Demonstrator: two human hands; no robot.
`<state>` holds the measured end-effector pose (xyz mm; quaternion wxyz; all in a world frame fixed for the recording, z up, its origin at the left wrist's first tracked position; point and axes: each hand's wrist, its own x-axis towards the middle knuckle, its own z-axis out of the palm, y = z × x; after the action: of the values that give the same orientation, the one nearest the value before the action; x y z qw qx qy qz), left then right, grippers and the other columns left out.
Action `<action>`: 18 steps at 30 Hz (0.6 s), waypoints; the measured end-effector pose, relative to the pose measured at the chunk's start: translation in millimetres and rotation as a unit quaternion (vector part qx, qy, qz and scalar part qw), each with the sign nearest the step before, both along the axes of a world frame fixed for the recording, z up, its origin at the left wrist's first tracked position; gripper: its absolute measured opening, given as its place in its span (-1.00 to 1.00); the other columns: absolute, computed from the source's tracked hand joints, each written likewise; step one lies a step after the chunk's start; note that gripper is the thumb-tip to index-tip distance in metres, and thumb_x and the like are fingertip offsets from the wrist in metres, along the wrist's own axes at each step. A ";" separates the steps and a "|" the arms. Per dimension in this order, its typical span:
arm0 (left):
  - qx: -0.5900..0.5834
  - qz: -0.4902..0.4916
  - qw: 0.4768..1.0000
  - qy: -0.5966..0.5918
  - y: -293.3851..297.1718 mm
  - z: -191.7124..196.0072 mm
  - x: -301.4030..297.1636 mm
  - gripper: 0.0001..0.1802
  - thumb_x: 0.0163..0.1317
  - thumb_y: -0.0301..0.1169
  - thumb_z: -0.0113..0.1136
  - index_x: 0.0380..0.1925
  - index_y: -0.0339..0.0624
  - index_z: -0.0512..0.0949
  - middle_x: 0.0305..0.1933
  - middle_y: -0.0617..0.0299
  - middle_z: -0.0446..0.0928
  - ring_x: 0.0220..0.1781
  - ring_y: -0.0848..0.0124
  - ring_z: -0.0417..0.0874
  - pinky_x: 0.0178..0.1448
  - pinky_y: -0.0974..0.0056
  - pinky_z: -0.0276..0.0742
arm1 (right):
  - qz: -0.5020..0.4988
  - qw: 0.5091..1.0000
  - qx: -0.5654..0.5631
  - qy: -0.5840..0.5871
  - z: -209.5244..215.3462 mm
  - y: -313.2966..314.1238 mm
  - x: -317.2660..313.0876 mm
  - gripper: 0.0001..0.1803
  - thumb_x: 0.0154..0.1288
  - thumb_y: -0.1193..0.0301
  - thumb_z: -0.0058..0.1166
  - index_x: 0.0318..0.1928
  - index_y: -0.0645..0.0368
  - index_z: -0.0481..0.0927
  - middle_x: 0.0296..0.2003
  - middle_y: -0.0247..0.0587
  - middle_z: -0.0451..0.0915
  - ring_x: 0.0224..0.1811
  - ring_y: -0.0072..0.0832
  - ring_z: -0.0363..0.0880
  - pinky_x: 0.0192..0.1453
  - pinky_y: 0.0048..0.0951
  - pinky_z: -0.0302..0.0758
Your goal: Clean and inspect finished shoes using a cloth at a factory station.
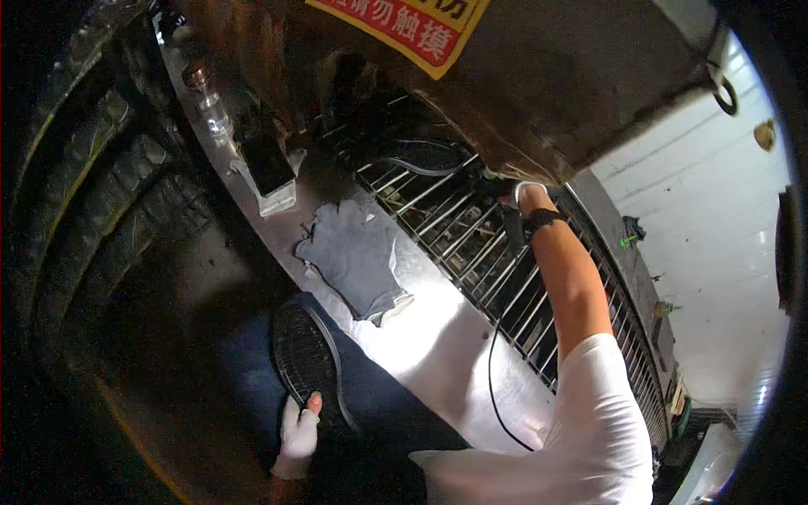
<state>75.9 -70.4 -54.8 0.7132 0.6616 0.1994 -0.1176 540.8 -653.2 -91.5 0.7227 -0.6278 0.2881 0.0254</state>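
Observation:
A black shoe sole (pixel 305 358) rests over my lap, its ribbed tread side showing. In a white glove that leaves the thumb bare, my left hand (pixel 299 431) grips it at the lower end. My right arm reaches far out over a conveyor of metal rods (pixel 488 261) to the edge of a dark hood. There my right hand (pixel 532 199), with a white glove edge and a black watch (pixel 539 220) on the wrist, is mostly hidden, fingers included. Left of that hand, a second black sole (pixel 427 157) lies on the rods in shadow under the hood.
The brown metal hood (pixel 581 101) hangs low, a yellow and red label (pixel 421 34) on it. On the metal ledge (pixel 429 353) lie a grey cloth piece (pixel 358 257), a black phone-like slab (pixel 264 162), a clear bottle (pixel 215 116) and a black cable (pixel 493 396). Dark curved stacks (pixel 93 168) stand left.

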 end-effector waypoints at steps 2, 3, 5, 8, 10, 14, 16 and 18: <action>-0.046 0.013 0.999 -0.014 -1.1 9.5 0.8 -0.52 0.61 -0.40 0.09 0.43 -0.32 0.42 0.36 0.11 0.55 0.34 0.34 0.53 0.45 0.23 0.42 | 0.044 0.995 -0.065 -0.059 -46.3 -5.2 4.5 -0.25 0.49 -0.24 0.08 0.37 0.09 0.57 0.28 -0.17 0.65 0.18 -0.06 0.63 0.19 0.00 0.56; 0.004 -0.020 1.000 0.005 3.4 9.0 -1.7 -0.53 0.61 -0.45 0.06 0.44 -0.33 0.40 0.38 0.12 0.53 0.30 0.34 0.53 0.46 0.20 0.43 | 0.061 0.988 -0.103 -0.093 -56.9 -16.5 3.3 -0.27 0.49 -0.21 0.10 0.36 0.09 0.58 0.26 -0.14 0.66 0.20 -0.05 0.64 0.21 -0.03 0.56; -0.044 -0.034 0.998 0.016 3.5 0.5 5.3 -0.54 0.61 -0.42 0.07 0.43 -0.32 0.41 0.37 0.12 0.53 0.29 0.35 0.53 0.44 0.21 0.44 | 0.083 0.960 -0.202 -0.173 -34.2 -70.9 -15.0 -0.31 0.49 -0.16 0.14 0.35 0.09 0.60 0.23 -0.08 0.69 0.23 -0.03 0.66 0.26 -0.08 0.57; -0.001 -0.016 0.997 0.080 6.2 18.9 -1.4 -0.52 0.61 -0.34 0.11 0.42 -0.31 0.42 0.33 0.12 0.55 0.25 0.35 0.54 0.38 0.23 0.47 | 0.001 0.992 0.127 0.013 -16.9 2.8 -36.4 -0.40 0.53 -0.08 0.10 0.34 0.06 0.59 0.15 -0.16 0.73 0.20 -0.18 0.70 0.24 -0.14 0.63; 0.026 -0.025 0.995 0.096 5.6 29.5 3.6 -0.50 0.61 -0.29 0.12 0.42 -0.31 0.42 0.30 0.13 0.55 0.22 0.36 0.55 0.35 0.24 0.49 | 0.041 0.997 0.063 -0.014 19.3 30.2 -109.5 -0.47 0.56 0.00 0.05 0.29 0.08 0.59 0.09 -0.22 0.74 0.12 -0.32 0.74 0.23 -0.13 0.68; 0.062 0.036 0.994 0.083 1.8 49.4 -1.2 -0.31 0.54 -0.22 0.21 0.51 -0.33 0.26 0.41 -0.10 0.47 0.33 0.24 0.53 0.40 0.25 0.43 | 0.085 0.963 0.255 0.033 78.1 65.7 -230.0 -0.40 0.33 0.09 0.11 0.27 0.19 0.56 0.10 -0.07 0.71 0.02 -0.23 0.75 0.22 -0.16 0.72; 0.230 0.065 0.963 -0.121 8.5 43.4 -5.5 -0.26 0.51 -0.22 0.20 0.56 -0.31 0.21 0.47 -0.22 0.38 0.42 0.05 0.49 0.48 0.07 0.42 | 0.142 0.942 0.301 0.040 107.3 137.0 -278.1 -0.06 0.10 0.15 0.16 0.47 0.42 0.35 0.27 0.36 0.56 0.18 0.11 0.70 0.37 -0.04 0.67; 0.351 0.015 0.909 -0.223 23.7 83.1 12.2 -0.36 0.54 -0.31 0.16 0.52 -0.31 0.30 0.47 -0.10 0.44 0.41 0.16 0.50 0.48 0.06 0.42 | 0.195 0.922 0.326 0.075 131.7 181.6 -325.3 0.07 -0.03 0.09 0.22 0.47 0.49 0.33 0.31 0.36 0.54 0.20 0.06 0.70 0.38 -0.12 0.66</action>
<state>88.1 -46.7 28.3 0.4629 0.8750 0.0737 0.1211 215.5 -471.6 40.1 0.8441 -0.3977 0.1893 0.3057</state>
